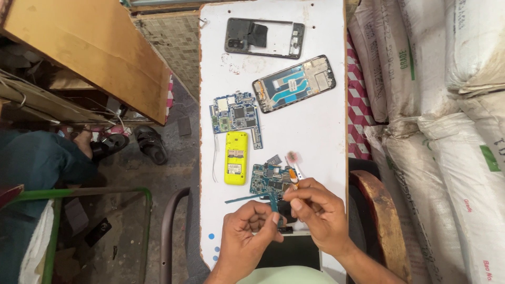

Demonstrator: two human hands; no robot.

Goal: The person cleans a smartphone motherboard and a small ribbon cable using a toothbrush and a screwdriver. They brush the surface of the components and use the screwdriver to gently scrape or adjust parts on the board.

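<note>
Nearest, the left hand (247, 234) curls its fingers around the lower end of a small blue circuit board (267, 181) over the white table (321, 126), while the right hand (318, 210) pinches a toothbrush (293, 167) by its orange handle against that board. Just beyond lies a yellow keypad phone (236, 158), then a larger blue board (235, 117), an opened phone frame (293, 83) and a dark back cover (264, 37). Off right, white sacks (447, 105) with green and red print stand stacked.
</note>
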